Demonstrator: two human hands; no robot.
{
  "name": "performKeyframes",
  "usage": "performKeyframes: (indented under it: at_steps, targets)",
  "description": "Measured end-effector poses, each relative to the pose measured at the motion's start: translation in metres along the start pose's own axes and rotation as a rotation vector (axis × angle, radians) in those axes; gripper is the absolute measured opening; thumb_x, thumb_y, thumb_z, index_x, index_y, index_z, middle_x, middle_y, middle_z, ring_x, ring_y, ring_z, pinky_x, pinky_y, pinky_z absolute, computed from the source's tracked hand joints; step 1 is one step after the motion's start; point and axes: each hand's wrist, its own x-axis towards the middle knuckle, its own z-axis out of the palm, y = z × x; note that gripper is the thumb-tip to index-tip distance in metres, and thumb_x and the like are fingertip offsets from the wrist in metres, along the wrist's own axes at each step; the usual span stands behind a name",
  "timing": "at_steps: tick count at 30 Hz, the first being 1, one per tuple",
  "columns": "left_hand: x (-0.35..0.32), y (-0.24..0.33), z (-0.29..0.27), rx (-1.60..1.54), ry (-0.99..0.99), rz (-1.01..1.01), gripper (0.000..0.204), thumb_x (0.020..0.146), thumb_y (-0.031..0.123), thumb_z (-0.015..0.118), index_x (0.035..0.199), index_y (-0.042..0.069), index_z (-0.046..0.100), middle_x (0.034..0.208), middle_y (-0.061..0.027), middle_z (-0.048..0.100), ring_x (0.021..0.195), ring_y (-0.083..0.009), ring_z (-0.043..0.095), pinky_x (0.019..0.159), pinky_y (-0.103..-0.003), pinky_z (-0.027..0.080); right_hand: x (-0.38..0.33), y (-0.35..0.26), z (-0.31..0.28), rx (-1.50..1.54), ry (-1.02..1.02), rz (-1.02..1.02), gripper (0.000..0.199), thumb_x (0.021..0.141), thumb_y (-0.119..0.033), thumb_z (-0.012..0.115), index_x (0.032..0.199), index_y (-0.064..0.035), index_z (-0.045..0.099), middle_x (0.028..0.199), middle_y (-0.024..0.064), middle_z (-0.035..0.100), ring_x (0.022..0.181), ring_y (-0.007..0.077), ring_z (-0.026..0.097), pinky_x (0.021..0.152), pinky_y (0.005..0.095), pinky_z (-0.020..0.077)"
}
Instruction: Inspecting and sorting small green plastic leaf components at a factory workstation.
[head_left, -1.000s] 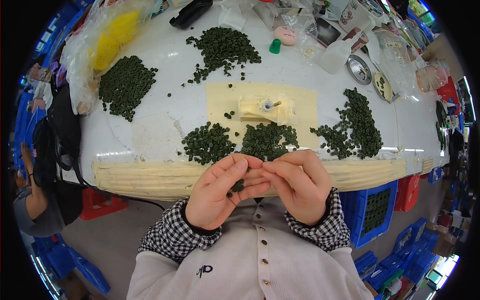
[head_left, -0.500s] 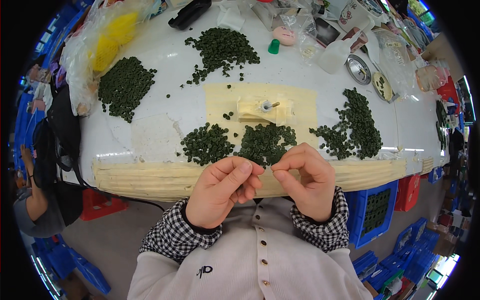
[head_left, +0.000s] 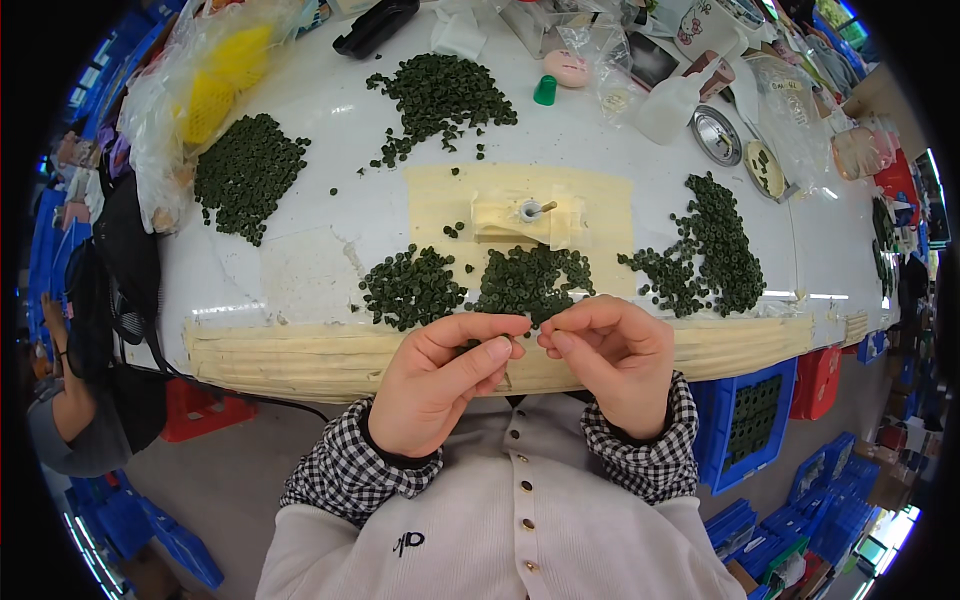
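Both my hands are raised over the table's front edge, fingertips close together but apart. My left hand is pinched, thumb against the fingers, with a sliver of a small dark green part at the thumb tip. Thumb and forefinger of my right hand are pressed together; whatever they hold is too small to make out. Just beyond the fingers lie two heaps of small dark green ring-shaped parts, a left heap and a middle heap. Behind them a taped block carries a metal tube with a thin pin.
More dark green parts form a right heap, a far heap and a far-left heap. A green cap, a pink oval object and a round metal tin stand at the back. Below right is a blue crate.
My left thumb and fingers have closed into a flatter pinch, and a dark green bit now shows there. My right hand has dropped slightly, its fingertips drawn together.
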Motion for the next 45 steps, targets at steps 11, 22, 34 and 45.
performKeyframes:
  at_steps: [11, 22, 34, 45]
  targets:
    - [-0.001, 0.000, -0.002, -0.028, -0.014, 0.037, 0.026, 0.090, 0.006, 0.055, 0.115, 0.001, 0.059, 0.094, -0.0048, 0.065, 0.062, -0.0019, 0.038, 0.056, -0.017, 0.033, 0.000, -0.006, 0.005, -0.015, 0.038, 0.063, 0.021, 0.080, 0.007, 0.062, 0.101, 0.0045, 0.062, 0.091, 0.0102, 0.066, 0.086, 0.0132, 0.064, 0.074, 0.0229, 0.0517]
    - [-0.002, -0.001, 0.001, 0.031, 0.005, 0.101, 0.017, 0.089, 0.003, 0.057, 0.106, 0.002, 0.060, 0.097, -0.0059, 0.066, 0.075, -0.0035, 0.053, 0.065, -0.017, 0.041, -0.005, -0.007, 0.005, -0.055, 0.018, 0.089, 0.010, 0.079, 0.005, 0.066, 0.089, 0.0057, 0.064, 0.090, 0.0109, 0.067, 0.082, 0.0120, 0.064, 0.070, 0.0220, 0.0528]
    - [0.001, -0.010, -0.002, 0.371, 0.088, 0.298, 0.018, 0.079, -0.001, 0.068, 0.097, 0.001, 0.067, 0.085, -0.0010, 0.066, 0.068, -0.0035, 0.044, 0.064, -0.019, 0.039, 0.001, -0.008, 0.017, -0.343, 0.032, -0.173, 0.011, 0.075, 0.006, 0.066, 0.085, 0.0023, 0.064, 0.088, 0.0101, 0.061, 0.071, 0.0146, 0.061, 0.063, 0.0235, 0.0533]
    - [0.002, -0.009, -0.001, 0.427, 0.101, 0.366, 0.015, 0.079, -0.002, 0.068, 0.094, 0.000, 0.069, 0.082, -0.0018, 0.065, 0.067, -0.0039, 0.048, 0.061, -0.018, 0.040, -0.001, -0.016, 0.022, -0.546, 0.029, -0.299, 0.012, 0.072, 0.007, 0.067, 0.083, 0.0025, 0.064, 0.084, 0.0108, 0.062, 0.070, 0.0181, 0.062, 0.061, 0.0252, 0.0500]
